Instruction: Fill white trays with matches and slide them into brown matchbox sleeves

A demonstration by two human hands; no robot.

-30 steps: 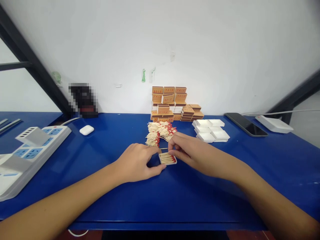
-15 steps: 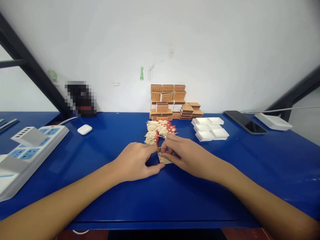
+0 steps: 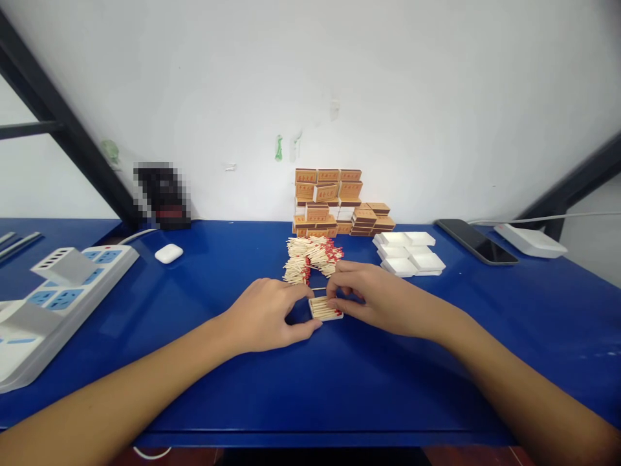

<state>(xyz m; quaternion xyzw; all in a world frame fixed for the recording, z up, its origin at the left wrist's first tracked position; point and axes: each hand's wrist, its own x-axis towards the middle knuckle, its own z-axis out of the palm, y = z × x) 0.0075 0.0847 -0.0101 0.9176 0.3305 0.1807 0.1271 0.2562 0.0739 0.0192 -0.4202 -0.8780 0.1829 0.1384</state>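
Note:
A small white matchbox tray (image 3: 330, 319) lies on the blue table, with matches (image 3: 321, 307) side by side in it and red heads to the right. My left hand (image 3: 264, 314) holds the tray at its left end, index finger at the far corner and thumb at the near one. Over the tray's right part, the thumb and index finger of my right hand (image 3: 376, 294) are pinched at the matches; whether a match is between them is hidden. A single match (image 3: 319, 288) lies just behind the tray. Beyond it is a heap of red-headed matches (image 3: 315, 249).
Stacked orange matchboxes (image 3: 327, 213) stand against the wall. White trays (image 3: 410, 252) are piled right of the heap, with a phone (image 3: 478, 241) and a white device (image 3: 530, 241) farther right. To the left are a white earbud case (image 3: 169, 253) and a power strip (image 3: 104, 285).
My right hand has shifted slightly right along the tray, uncovering more of the matches and some red heads. My left hand keeps its hold. The view has moved a little.

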